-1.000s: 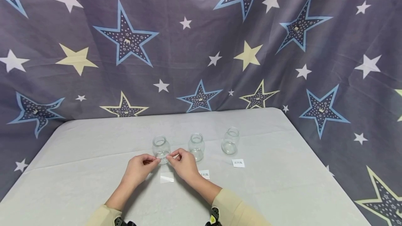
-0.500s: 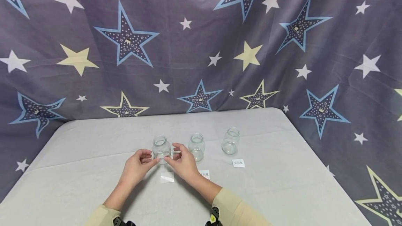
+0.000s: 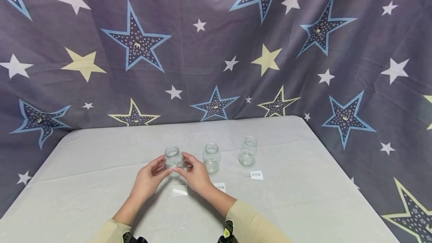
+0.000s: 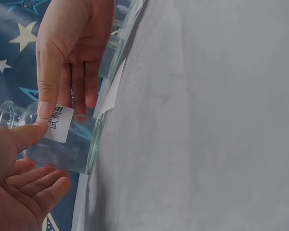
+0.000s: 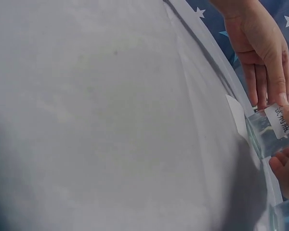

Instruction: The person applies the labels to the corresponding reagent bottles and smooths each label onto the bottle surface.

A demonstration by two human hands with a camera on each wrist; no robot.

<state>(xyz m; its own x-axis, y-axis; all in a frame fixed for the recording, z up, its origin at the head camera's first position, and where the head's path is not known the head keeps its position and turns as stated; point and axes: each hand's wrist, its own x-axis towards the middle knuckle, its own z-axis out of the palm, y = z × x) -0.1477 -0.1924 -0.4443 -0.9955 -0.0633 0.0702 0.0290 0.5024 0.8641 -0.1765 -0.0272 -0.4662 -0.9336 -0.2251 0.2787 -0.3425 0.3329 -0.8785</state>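
Note:
Both hands are at the leftmost clear glass jar (image 3: pixel 172 152), which stands upright on the table. My left hand (image 3: pixel 146 180) holds the jar's left side, its thumb on the front. From the right side my right hand (image 3: pixel 199 176) holds it too, the two thumbs meeting in front. Under the thumbs a white label (image 4: pixel 60 127) with printed characters lies against the glass, as the left wrist view shows. The thumb tips cover part of this label. Fingers of both hands reach along the sides of the jar.
Two more glass jars stand to the right, a middle jar (image 3: pixel 211 159) and a right jar (image 3: pixel 248 153). A printed label (image 3: pixel 256 175) lies before the right one, another label (image 3: pixel 221 187) before the middle one. A blank glossy square (image 3: pixel 180 190) lies between the forearms. A star-patterned curtain (image 3: pixel 216 48) hangs behind.
The fingertips pinched the label's edges at first. Since then the fingers have opened out and closed in round the jar's sides, while the thumbs came together over the label.

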